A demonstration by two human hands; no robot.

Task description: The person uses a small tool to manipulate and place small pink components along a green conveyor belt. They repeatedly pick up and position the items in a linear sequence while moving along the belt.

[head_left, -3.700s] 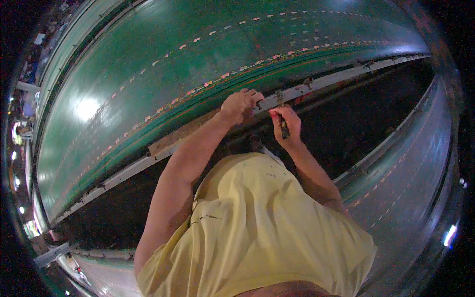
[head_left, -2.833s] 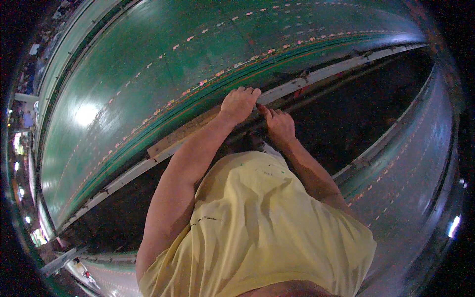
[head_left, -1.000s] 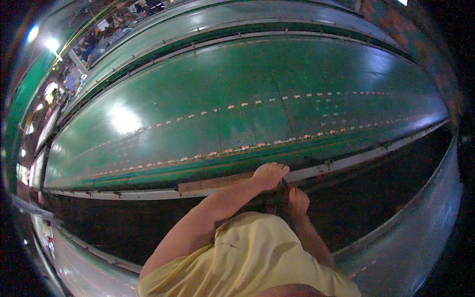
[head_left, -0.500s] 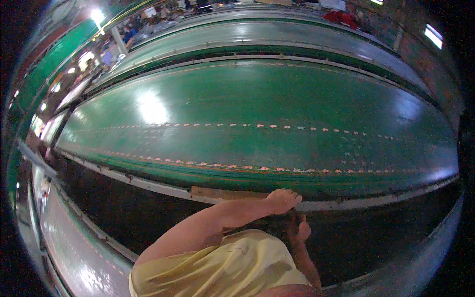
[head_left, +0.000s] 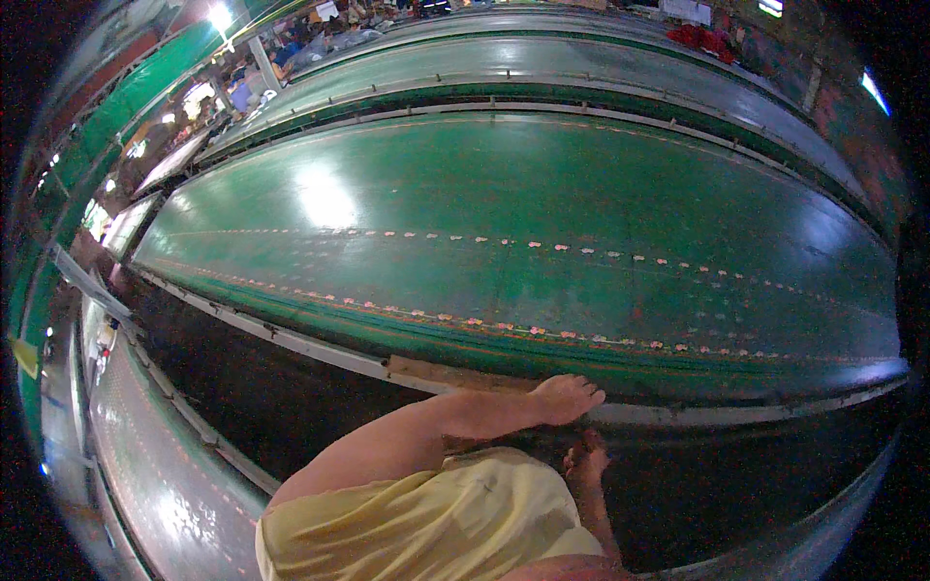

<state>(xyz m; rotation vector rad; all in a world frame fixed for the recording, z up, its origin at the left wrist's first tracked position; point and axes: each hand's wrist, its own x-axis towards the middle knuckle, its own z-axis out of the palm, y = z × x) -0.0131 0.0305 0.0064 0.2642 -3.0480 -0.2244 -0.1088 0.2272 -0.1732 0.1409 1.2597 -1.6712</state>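
My left hand [head_left: 567, 398] is at the near rail [head_left: 668, 414] of the long green table, its arm reaching across from the lower left. Its fingers bend round and look closed; whatever they hold, if anything, is hidden. Just below, on the near side of the rail, my right hand [head_left: 586, 459] is in shadow with its fingers curled in. The two hands are close together but apart. What the right one grips, if anything, cannot be made out. A flat brown strip [head_left: 455, 376] lies along the rail beside my left wrist. Yellow cloth [head_left: 465, 504] covers my body.
The green table top [head_left: 620, 184] stretches across the view, with two rows of small pink printed marks [head_left: 533, 332]. Similar long tables [head_left: 581, 60] stand beyond it. Another table [head_left: 165, 465] is at the lower left. Red cloth [head_left: 699, 41] is piled at the far right.
The view has shifted slightly, so the table and its marks appear displaced. My left hand stays at the rail, and my right hand has turned slightly beneath it.
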